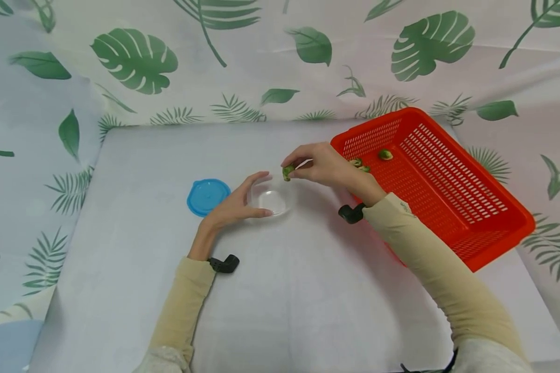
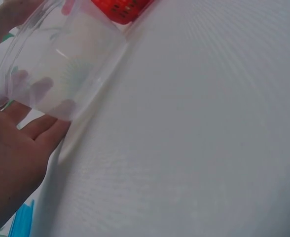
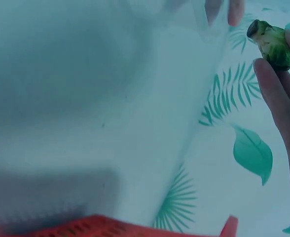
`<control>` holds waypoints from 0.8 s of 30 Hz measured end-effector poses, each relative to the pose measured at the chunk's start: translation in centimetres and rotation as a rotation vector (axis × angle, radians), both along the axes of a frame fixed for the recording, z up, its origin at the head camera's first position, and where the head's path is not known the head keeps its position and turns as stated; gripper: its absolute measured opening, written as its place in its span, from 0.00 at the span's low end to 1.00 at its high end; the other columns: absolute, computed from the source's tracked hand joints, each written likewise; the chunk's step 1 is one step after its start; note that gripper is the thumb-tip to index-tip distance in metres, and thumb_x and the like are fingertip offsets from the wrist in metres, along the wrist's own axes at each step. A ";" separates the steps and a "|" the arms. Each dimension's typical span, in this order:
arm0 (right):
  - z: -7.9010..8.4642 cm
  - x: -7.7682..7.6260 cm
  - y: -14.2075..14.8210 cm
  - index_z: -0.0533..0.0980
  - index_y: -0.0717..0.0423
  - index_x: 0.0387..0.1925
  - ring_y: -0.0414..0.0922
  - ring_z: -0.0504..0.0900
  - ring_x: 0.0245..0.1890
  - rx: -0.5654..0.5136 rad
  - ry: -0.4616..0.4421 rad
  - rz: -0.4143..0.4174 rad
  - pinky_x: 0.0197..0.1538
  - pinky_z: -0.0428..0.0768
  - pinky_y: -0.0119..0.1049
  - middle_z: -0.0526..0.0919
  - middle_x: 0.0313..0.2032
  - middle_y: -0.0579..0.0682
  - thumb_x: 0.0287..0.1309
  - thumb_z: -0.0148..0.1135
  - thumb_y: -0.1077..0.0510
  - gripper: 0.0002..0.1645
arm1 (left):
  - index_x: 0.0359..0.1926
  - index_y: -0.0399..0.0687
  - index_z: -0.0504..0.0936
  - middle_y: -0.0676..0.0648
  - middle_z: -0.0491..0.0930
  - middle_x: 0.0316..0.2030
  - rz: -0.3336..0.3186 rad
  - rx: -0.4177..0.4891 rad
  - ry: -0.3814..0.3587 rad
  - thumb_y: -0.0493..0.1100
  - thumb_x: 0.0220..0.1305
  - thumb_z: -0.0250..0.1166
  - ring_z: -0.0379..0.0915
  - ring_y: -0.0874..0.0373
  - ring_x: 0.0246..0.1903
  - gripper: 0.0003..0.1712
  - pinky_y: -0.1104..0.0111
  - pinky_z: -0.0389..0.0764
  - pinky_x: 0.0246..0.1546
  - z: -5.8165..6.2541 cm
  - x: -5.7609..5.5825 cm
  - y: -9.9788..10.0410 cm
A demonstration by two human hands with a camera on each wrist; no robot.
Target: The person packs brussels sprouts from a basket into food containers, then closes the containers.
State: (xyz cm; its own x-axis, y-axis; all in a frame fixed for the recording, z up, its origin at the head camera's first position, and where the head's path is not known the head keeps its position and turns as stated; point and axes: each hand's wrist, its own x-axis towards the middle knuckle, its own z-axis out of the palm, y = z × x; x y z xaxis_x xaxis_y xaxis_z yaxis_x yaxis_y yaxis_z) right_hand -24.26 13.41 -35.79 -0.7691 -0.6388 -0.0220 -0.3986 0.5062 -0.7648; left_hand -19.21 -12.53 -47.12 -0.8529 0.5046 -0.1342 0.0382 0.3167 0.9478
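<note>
In the head view, my left hand [image 1: 234, 208] holds a clear plastic container [image 1: 271, 203] from its left side, thumb near and fingers at the far side. The left wrist view shows the see-through container wall [image 2: 81, 59], with fingertips visible through it. My right hand [image 1: 325, 167] pinches a green Brussels sprout [image 1: 287, 173] between thumb and fingertips, just over the container's far right rim. In the right wrist view the sprout [image 3: 274, 45] has its pale cut stem pointing away from the fingers.
A blue round lid [image 1: 208, 197] lies on the white table left of the container. To the right stands a red perforated basket [image 1: 499, 235], with several Brussels sprouts [image 1: 385, 155] near its far left corner, partly hidden by my right wrist. A leaf-patterned cloth [image 1: 242, 62] hangs behind the table.
</note>
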 end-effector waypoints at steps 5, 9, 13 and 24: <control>-0.9 0.1 -1.0 0.84 0.61 0.53 0.50 0.88 0.50 0.038 -0.024 0.019 0.55 0.85 0.42 0.89 0.48 0.55 0.61 0.72 0.65 0.18 | 0.81 0.67 0.52 0.60 0.58 0.78 0.000 0.024 -0.013 0.54 0.59 0.77 0.35 0.59 0.81 0.57 0.39 0.49 0.76 -0.1 0.0 -0.1; -1.3 0.4 -1.7 0.83 0.63 0.54 0.51 0.88 0.51 0.067 -0.039 0.025 0.55 0.85 0.42 0.89 0.49 0.56 0.61 0.72 0.65 0.19 | 0.80 0.72 0.53 0.61 0.54 0.79 0.003 0.027 -0.030 0.54 0.59 0.77 0.33 0.59 0.81 0.56 0.40 0.49 0.77 -0.1 0.1 -0.1; -1.8 0.5 -2.4 0.84 0.63 0.54 0.50 0.88 0.51 0.087 -0.014 0.055 0.55 0.85 0.41 0.89 0.49 0.56 0.61 0.71 0.66 0.19 | 0.79 0.74 0.53 0.60 0.48 0.81 0.011 0.040 -0.057 0.54 0.58 0.78 0.31 0.58 0.82 0.56 0.40 0.48 0.77 -0.1 0.1 -0.1; -3.2 1.1 -4.2 0.85 0.67 0.50 0.51 0.88 0.45 0.144 0.151 0.150 0.53 0.86 0.41 0.88 0.42 0.57 0.61 0.69 0.69 0.15 | 0.80 0.70 0.52 0.59 0.45 0.81 -0.005 0.077 -0.049 0.52 0.59 0.78 0.29 0.58 0.81 0.57 0.41 0.46 0.78 -0.2 0.1 -0.1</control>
